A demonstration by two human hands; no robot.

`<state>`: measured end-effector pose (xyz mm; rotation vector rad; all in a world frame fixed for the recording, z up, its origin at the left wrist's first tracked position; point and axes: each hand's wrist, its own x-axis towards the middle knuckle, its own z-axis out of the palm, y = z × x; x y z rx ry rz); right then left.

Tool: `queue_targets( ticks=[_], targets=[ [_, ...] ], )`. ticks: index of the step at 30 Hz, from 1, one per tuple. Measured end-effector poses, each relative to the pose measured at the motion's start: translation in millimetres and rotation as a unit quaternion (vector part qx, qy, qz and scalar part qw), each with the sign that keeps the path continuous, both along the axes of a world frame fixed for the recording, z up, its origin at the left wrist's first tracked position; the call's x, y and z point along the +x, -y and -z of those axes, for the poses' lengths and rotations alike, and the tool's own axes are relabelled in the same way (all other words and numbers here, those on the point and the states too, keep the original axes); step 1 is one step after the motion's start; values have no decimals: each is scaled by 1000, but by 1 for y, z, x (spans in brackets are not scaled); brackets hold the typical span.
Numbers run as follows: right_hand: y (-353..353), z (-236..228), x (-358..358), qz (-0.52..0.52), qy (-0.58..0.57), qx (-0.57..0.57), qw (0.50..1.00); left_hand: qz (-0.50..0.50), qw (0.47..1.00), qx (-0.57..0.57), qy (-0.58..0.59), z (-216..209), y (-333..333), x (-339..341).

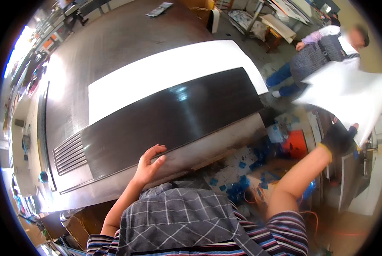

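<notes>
Bare and with its fingers apart, my left hand [151, 164] is over the near edge of a dark, shiny panel [169, 119] on the metal table. It holds nothing. My right hand [339, 138], in a black glove with a yellow cuff, is stretched far to the right and grips the lower corner of a white sheet [348, 98]. That sheet hangs bent in the air, off the table. Behind the dark panel lies a flat white sheet [156, 68], partly covered by it.
The big metal table [131, 34] carries several metal strips [69, 154] at its left. Right of it are blue scraps [242, 181] on the floor, a red-orange object [295, 144] and an orange cord [316, 224]. A person in an apron [314, 57] stands beyond the raised sheet.
</notes>
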<state>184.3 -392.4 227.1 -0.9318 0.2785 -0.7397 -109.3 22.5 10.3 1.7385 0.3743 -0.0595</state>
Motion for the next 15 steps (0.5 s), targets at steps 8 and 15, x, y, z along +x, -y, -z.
queue_targets(
  ticks=[8, 15],
  targets=[
    [-285, 181, -203, -556, -177, 96, 807, -83, 944, -261, 184, -68, -31, -26],
    [-401, 225, -389, -866, -116, -256, 413, -411, 888, -129, 161, -101, -168, -270]
  ],
)
